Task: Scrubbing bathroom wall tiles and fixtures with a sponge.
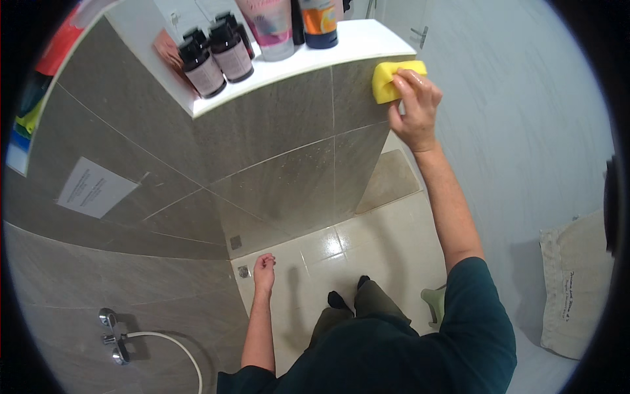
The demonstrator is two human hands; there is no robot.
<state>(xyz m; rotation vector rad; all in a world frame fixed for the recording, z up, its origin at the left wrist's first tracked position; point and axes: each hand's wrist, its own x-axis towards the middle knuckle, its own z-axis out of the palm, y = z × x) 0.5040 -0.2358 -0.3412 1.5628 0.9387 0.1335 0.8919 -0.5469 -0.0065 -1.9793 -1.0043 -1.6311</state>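
Observation:
My right hand (pixel 417 106) is closed on a yellow sponge (pixel 385 84). The sponge is bent in my fingers and lies against the right end of the grey tiled half wall (pixel 275 133), just under the white ledge (pixel 362 39). My left hand (pixel 264 272) hangs low at my side, above the beige floor tiles, with nothing in it. Its fingers are loosely bent.
On the ledge stand dark pump bottles (pixel 231 56), a pink tube (pixel 270 29) and an orange-and-blue tube (pixel 320 24). A mixer tap (pixel 113 337) with a white hose sits on the left wall. A cloth bag (pixel 571 290) hangs right; a green stool (pixel 434 303) stands behind my right arm.

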